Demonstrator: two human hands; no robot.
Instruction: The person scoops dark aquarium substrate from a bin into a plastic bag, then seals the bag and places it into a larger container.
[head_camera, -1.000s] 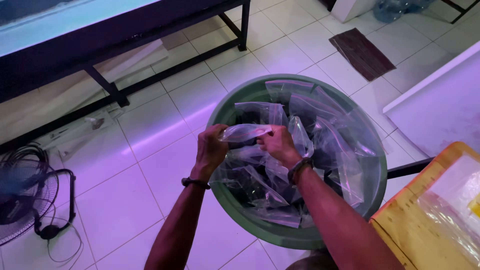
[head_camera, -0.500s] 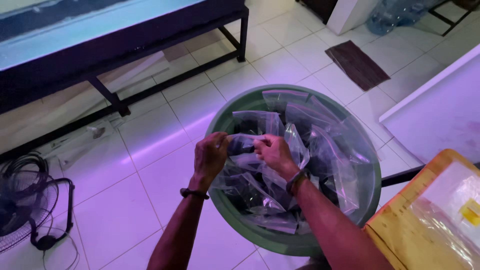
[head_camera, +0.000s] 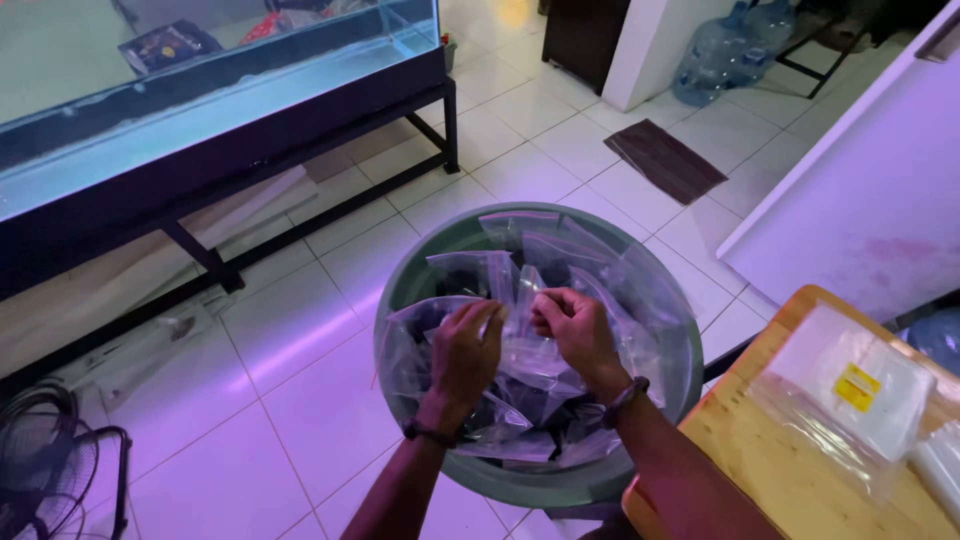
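Observation:
A round green tub (head_camera: 660, 400) stands on the tiled floor, filled with several clear plastic zip bags holding dark items. Above its middle my left hand (head_camera: 465, 350) and my right hand (head_camera: 572, 330) both pinch the top edge of one clear plastic bag (head_camera: 520, 305), which hangs between them. A dark band sits on each wrist. What the bag contains is hidden by my fingers and the other bags.
A long glass aquarium (head_camera: 200, 90) on a black metal stand fills the upper left. A fan (head_camera: 50, 470) lies at the lower left. A wooden table (head_camera: 800, 480) with packs of clear bags is at the lower right. A brown mat (head_camera: 665, 160) and water jugs (head_camera: 735, 45) lie beyond.
The view has tilted up, so the tub and hands sit lower in the frame. Both hands stay on the clear bag and have drawn closer together at its top edge.

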